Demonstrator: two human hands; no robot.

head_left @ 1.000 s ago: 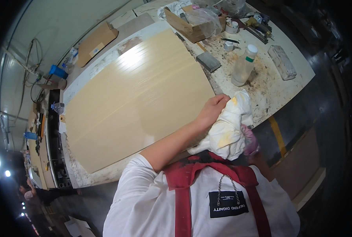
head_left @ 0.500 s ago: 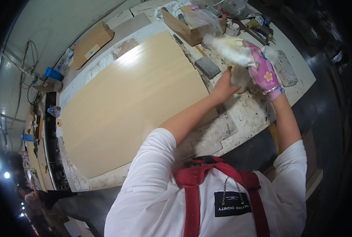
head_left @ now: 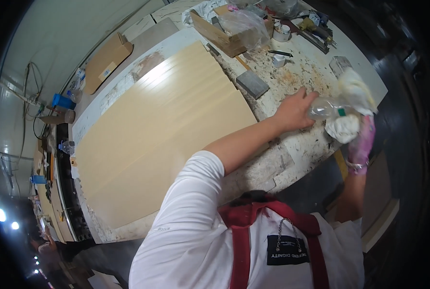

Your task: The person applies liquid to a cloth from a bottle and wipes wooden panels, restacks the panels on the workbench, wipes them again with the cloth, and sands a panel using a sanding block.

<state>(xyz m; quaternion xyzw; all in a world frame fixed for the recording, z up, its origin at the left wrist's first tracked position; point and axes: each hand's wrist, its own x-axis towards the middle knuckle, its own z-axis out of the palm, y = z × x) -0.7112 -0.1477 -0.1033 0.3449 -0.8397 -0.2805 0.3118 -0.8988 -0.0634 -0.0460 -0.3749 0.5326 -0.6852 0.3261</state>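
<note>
1. Left hand (head_left: 294, 110) grips one clear bottle (head_left: 327, 107), lying tilted over the tabletop (head_left: 297, 144).
2. Right hand (head_left: 360, 142), in a pink glove, is clamped on one white rag (head_left: 350, 111) at the bottle's mouth.
3. One tan panel (head_left: 162, 130) lies left.

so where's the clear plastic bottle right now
In the head view the clear plastic bottle lies tipped at the bench's right end, gripped by the left hand, against the white rag in the gloved right hand.
</note>
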